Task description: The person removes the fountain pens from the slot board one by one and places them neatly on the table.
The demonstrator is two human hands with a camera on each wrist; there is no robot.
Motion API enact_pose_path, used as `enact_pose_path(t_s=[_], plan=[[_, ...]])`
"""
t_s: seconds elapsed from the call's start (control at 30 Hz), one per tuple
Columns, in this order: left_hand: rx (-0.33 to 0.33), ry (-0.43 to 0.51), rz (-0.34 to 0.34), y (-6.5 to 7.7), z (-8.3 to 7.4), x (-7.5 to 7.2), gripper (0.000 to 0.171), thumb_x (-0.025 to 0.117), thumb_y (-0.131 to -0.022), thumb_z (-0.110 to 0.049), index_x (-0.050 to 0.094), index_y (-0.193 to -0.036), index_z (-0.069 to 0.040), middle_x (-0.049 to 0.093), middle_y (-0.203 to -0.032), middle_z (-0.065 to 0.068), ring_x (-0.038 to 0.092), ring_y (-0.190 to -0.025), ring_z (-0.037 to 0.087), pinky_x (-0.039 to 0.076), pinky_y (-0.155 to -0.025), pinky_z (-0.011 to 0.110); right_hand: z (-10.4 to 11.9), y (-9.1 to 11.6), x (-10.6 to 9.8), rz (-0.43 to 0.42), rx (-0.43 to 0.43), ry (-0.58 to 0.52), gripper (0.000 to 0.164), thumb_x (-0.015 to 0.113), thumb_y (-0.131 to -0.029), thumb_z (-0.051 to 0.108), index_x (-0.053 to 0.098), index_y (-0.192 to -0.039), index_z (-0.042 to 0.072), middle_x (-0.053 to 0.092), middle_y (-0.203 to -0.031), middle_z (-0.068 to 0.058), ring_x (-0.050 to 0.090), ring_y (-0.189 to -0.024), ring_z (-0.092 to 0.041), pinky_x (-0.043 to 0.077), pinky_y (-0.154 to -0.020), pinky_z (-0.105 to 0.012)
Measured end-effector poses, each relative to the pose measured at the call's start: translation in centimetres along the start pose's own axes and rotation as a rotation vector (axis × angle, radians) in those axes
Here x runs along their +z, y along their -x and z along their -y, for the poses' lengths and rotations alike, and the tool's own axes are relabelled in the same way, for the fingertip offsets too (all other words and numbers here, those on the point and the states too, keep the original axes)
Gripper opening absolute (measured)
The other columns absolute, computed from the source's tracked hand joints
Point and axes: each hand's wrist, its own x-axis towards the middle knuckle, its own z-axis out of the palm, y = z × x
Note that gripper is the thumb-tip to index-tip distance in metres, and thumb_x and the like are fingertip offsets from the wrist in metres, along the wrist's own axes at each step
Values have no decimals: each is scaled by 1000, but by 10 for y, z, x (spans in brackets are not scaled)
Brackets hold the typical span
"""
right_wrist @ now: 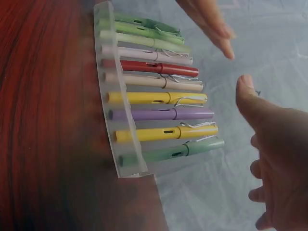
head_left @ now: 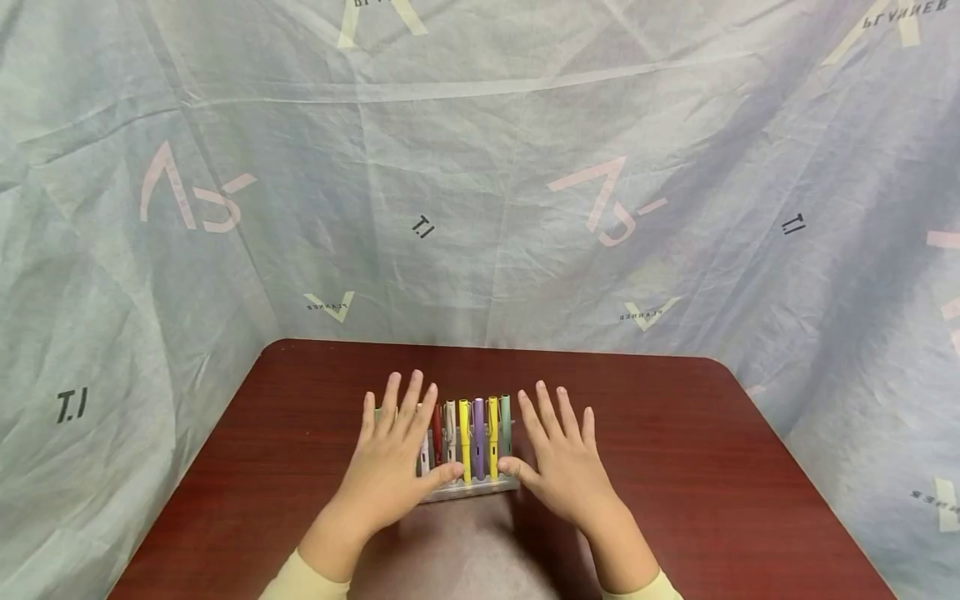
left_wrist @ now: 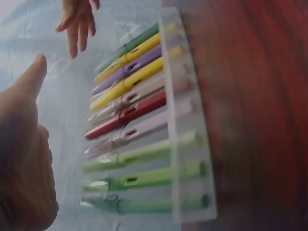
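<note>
Head view first: a pale grey cloth sheet (head_left: pixel 450 150) with pink, yellow and black printed letters hangs round the back and both sides of a dark red wood-grain table (head_left: pixel 697 467). Two pale yellow sleeves (head_left: pixel 311 579) poke in at the bottom. What's mostly in the way is the left hand (head_left: pixel 397 467), fingers straight and fanned apart, covering the left end of a long clear plastic pen rack (head_left: pixel 480 492) on the table. The right hand (head_left: pixel 573 471) has its fingers straight and spread too, over by the rack's right end, with the thumb overlapping it a bit from up here. Wrist views show a gap between each hand and the pens, though. Rack's around mid-table and holds ten slim pens side by side. Per the right wrist view, starting from the left end: a green pen (right_wrist: pixel 144 21), a bright green pen (right_wrist: pixel 144 32), a pale green pen (right_wrist: pixel 139 41), a lilac pen (right_wrist: pixel 144 54), a dark red pen (right_wrist: pixel 139 66), a beige pen (right_wrist: pixel 144 81), a yellow pen (right_wrist: pixel 149 98), a purple pen (right_wrist: pixel 154 114), a second yellow pen (right_wrist: pixel 159 132) and a sage-green pen (right_wrist: pixel 163 153). Left wrist view's kinda blurry, but the pens' lower ends clearly sit behind the rack's see-through front strip (left_wrist: pixel 173 144).
</note>
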Motion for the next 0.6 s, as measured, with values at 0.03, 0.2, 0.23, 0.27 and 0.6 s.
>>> enact_pose_path(t_s=[0.03, 0.2, 0.23, 0.27, 0.6], plan=[[-6, 27, 4, 0, 5, -3, 103, 44, -86, -78, 0, -159, -20, -17, -164, 1, -18, -150, 30, -5, -118, 59, -1, -1, 0, 4, 5, -32, 93, 55, -87, 67, 15, -158, 22, 6, -166, -5, 5, -152, -35, 7, -114, -68], [-95, 285, 17, 5, 42, -32, 103, 59, -89, -62, -10, -157, -27, -22, -163, -3, -21, -149, 26, 2, -116, 64, -8, -5, -2, -3, 54, -231, 84, 55, -90, 63, 24, -157, 22, 24, -162, -3, 29, -147, -31, 28, -113, -59], [-119, 353, 20, 8, 51, -37, 104, 62, -89, -57, -11, -156, -29, -21, -163, -5, -19, -150, 26, 6, -115, 67, -10, -6, -2, -12, 66, -268, 82, 55, -91, 63, 27, -156, 22, 30, -160, -4, 34, -144, -31, 32, -111, -58], [-145, 416, 31, 11, 59, -42, 104, 64, -90, -54, -14, -155, -32, -20, -163, -6, -15, -151, 27, 11, -112, 70, -11, -7, -2, -21, 79, -302, 79, 54, -91, 63, 31, -154, 21, 36, -157, -4, 39, -141, -30, 36, -108, -56], [-251, 665, 252, 33, 98, -29, 102, 71, -84, -55, 10, -158, -21, 25, -161, 13, 37, -141, 39, 38, -108, 54, -25, -12, 3, -48, 223, -633, 63, 62, -89, 57, 45, -140, 24, 58, -134, 2, 59, -121, -21, 49, -98, -45]])
